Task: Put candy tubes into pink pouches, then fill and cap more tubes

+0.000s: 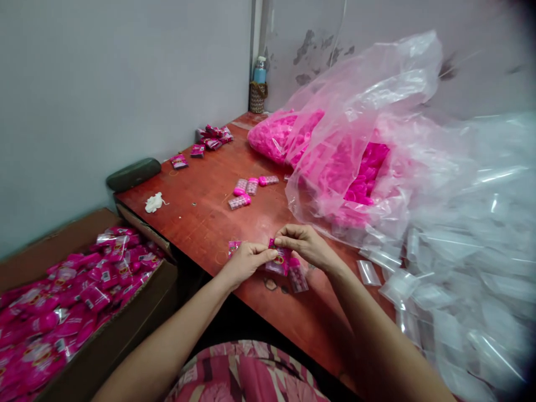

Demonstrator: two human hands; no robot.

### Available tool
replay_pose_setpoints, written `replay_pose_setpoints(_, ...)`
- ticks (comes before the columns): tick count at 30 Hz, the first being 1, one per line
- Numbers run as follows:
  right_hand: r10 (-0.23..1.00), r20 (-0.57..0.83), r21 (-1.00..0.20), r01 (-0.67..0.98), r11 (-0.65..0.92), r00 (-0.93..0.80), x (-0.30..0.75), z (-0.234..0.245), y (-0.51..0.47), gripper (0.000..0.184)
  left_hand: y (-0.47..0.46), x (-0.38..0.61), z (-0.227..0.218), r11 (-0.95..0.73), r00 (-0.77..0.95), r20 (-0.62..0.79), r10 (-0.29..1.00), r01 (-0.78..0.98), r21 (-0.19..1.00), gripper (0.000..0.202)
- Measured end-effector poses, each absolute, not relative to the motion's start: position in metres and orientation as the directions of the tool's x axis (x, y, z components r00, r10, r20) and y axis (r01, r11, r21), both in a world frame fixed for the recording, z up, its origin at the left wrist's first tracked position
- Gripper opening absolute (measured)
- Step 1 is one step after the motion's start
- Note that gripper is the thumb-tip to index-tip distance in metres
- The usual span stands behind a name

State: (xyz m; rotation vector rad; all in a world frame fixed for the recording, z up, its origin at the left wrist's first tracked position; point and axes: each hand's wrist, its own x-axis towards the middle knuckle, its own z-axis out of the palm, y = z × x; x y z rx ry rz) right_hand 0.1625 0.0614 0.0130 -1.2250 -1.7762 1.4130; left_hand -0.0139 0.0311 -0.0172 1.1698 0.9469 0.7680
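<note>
My left hand [247, 262] and my right hand [305, 243] meet near the table's front edge. Between them is a small pink printed packet [280, 263]; thumb and fingers of each hand pinch its upper part. Just right of it, below my right hand, lies a small clear container [298, 277] with a pink cap and pink balls inside. A pink printed piece [233, 247] pokes out behind my left hand, partly covered. Farther back, several capped containers [239, 201] of the same kind lie in a loose group.
An open carton [163, 293] of pink packets stands at the left. Big clear bags of pink caps [285, 137] cover the back right, with clear empty containers [452, 312] nearer. Packets [213, 137], a dark case [134, 174] and a bottle [259, 71] line the wall side.
</note>
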Motion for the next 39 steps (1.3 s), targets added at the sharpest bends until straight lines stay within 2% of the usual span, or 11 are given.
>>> replay_pose_setpoints(2, 0.957, -0.066, -0.876, 0.475, 0.080, -0.283, 0.168, 0.012, 0.052, 0.026, 0.029, -0.011, -0.020, 0.333, 0.358, -0.267, 0.895, -0.136, 0.933, 0.027)
replay_pose_setpoints(6, 0.998, -0.047, -0.561, 0.828, 0.003, -0.035, 0.184, 0.000, 0.014, 0.030, 0.026, -0.009, -0.022, 0.435, 0.186, -0.393, 0.900, -0.362, 0.825, 0.024)
replay_pose_setpoints(10, 0.990, -0.136, -0.420, 0.903, -0.094, 0.040, 0.185, -0.021, -0.019, 0.029, 0.027, -0.007, -0.025, 0.475, 0.147, -0.487, 0.861, -0.576, 0.665, 0.019)
replay_pose_setpoints(12, 0.983, -0.172, -0.474, 0.870, -0.135, 0.058, 0.179, -0.029, -0.025, 0.026, 0.028, -0.004, -0.027, 0.469, 0.134, -0.524, 0.841, -0.664, 0.583, 0.015)
replay_pose_setpoints(13, 0.978, -0.200, -0.554, 0.816, -0.166, 0.063, 0.176, -0.031, -0.026, 0.026, 0.028, -0.003, -0.027, 0.462, 0.123, -0.544, 0.830, -0.699, 0.546, 0.014)
replay_pose_setpoints(16, 0.959, -0.282, -0.864, 0.429, -0.265, 0.023, 0.162, -0.029, -0.026, 0.032, 0.029, 0.000, -0.027, 0.436, 0.090, -0.601, 0.794, -0.774, 0.460, 0.011)
replay_pose_setpoints(18, 0.956, -0.292, -0.945, 0.153, -0.288, -0.004, 0.152, -0.023, -0.028, 0.032, 0.029, 0.001, -0.027, 0.412, 0.067, -0.624, 0.778, -0.806, 0.426, 0.009)
replay_pose_setpoints(20, 0.962, -0.272, -0.962, 0.031, -0.271, -0.010, 0.142, -0.017, -0.031, 0.031, 0.029, 0.002, -0.026, 0.386, 0.050, -0.633, 0.772, -0.829, 0.405, 0.008)
replay_pose_setpoints(28, 0.964, -0.262, -0.965, -0.014, -0.262, 0.037, 0.120, -0.016, -0.033, 0.029, 0.023, 0.010, -0.021, 0.361, 0.084, -0.606, 0.791, -0.864, 0.351, 0.012)
replay_pose_setpoints(35, 0.968, -0.243, -0.962, -0.113, -0.249, -0.060, 0.115, -0.017, -0.027, 0.027, 0.017, 0.009, -0.012, 0.379, 0.127, -0.451, 0.884, -0.758, 0.531, 0.034)
replay_pose_setpoints(39, 0.977, -0.214, -0.975, -0.063, -0.214, -0.011, 0.116, -0.021, -0.027, 0.025, 0.016, 0.004, -0.011, 0.377, 0.164, -0.367, 0.916, -0.664, 0.645, 0.033)
